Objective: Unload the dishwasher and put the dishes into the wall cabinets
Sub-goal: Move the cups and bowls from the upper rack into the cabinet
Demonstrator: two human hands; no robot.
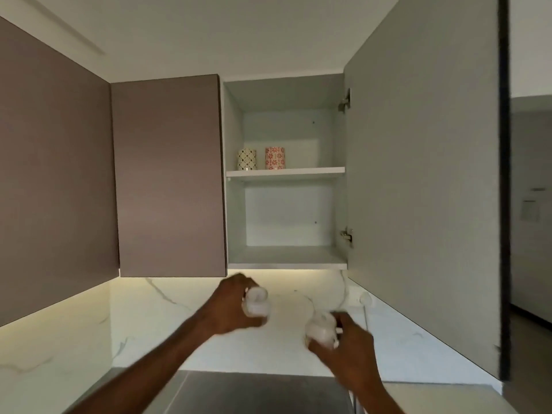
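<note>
Each grip is clamped on something glossy, white and rounded: left hand [231,306] holds one mug [257,301], right hand [343,342] another mug [321,330], below the open matte cabinet [286,173].

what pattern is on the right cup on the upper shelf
Red flower-like motifs on white, on the right cup; seen in the head view.

I note 2 closed taupe cabinet doors [167,174] to the left. A light strip [286,269] under the units glows warm on a white marble backsplash [155,318] with grey veining. White ceiling [209,34] overhead. A dim room opening [530,204] lies at far right.
</note>
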